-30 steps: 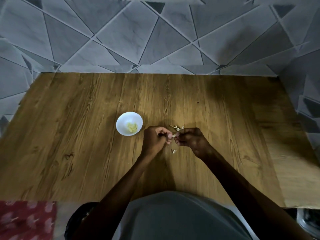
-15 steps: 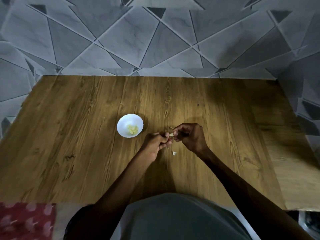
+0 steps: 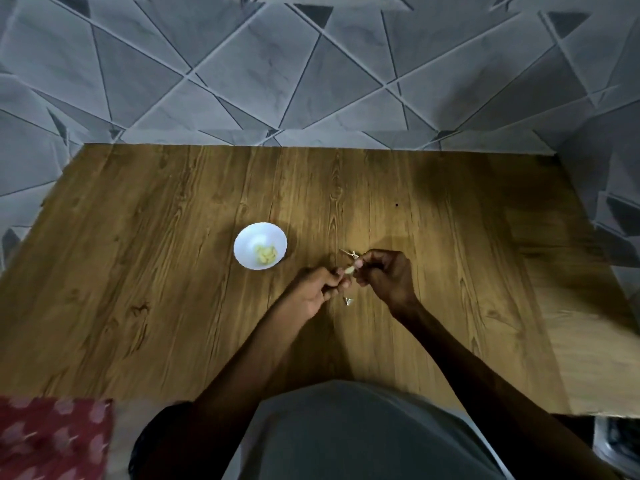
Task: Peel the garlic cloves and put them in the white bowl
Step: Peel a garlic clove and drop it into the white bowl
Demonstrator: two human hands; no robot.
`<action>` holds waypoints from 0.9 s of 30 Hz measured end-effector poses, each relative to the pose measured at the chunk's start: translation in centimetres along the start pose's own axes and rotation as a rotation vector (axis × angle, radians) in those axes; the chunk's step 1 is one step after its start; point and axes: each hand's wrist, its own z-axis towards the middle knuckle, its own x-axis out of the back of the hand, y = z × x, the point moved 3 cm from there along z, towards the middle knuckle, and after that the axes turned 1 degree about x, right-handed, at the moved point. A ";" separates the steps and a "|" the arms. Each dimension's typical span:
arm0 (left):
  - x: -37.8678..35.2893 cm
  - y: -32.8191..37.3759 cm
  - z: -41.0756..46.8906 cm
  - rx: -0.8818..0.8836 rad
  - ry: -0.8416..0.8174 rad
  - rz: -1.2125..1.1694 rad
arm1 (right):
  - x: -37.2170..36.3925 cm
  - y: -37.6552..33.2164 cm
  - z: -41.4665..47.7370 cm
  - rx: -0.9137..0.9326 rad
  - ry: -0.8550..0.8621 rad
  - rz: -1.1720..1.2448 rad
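Note:
A small pale garlic clove (image 3: 349, 270) is pinched between the fingertips of my left hand (image 3: 317, 291) and my right hand (image 3: 384, 275), just above the wooden table (image 3: 173, 289). Both hands have curled fingers and meet at the clove. The white bowl (image 3: 249, 240) stands on the table to the left of my hands, with several peeled yellowish cloves (image 3: 266, 254) in it.
Thin peel scraps (image 3: 348, 252) lie on the table just beyond my right hand, and one small scrap (image 3: 347, 301) lies below the hands. A grey patterned wall runs behind and to the right of the table. Red patterned cloth (image 3: 52, 441) is at the bottom left.
My hands stay together on the clove; my right hand has shifted slightly up and away, working at the clove. The bowl has not moved.

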 end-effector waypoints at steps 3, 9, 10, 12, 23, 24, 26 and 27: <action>0.3 1.0 -0.4 -0.403 0.179 0.426 | -0.6 0.6 -0.3 -0.182 0.066 0.083; 0.4 1.6 -0.7 -0.702 0.278 0.694 | -0.2 1.7 0.1 -0.395 -0.100 0.138; 0.8 1.5 -0.4 -0.650 0.265 0.662 | -0.1 1.8 0.1 -0.327 -0.143 0.100; 1.3 1.2 0.5 -0.580 0.224 0.620 | 0.1 2.0 0.1 -0.216 -0.185 -0.029; 1.5 -0.3 1.6 -0.526 0.163 0.628 | -0.3 1.9 1.4 0.151 -0.187 -0.461; 1.5 -0.5 1.7 -0.514 0.155 0.594 | -0.3 1.9 1.3 0.118 -0.175 -0.391; 1.5 -0.9 1.6 -0.480 0.126 0.499 | -0.2 1.8 1.2 0.079 -0.151 -0.302; 1.5 -1.2 1.6 -0.458 0.113 0.455 | -0.2 1.9 1.2 0.085 -0.140 -0.291</action>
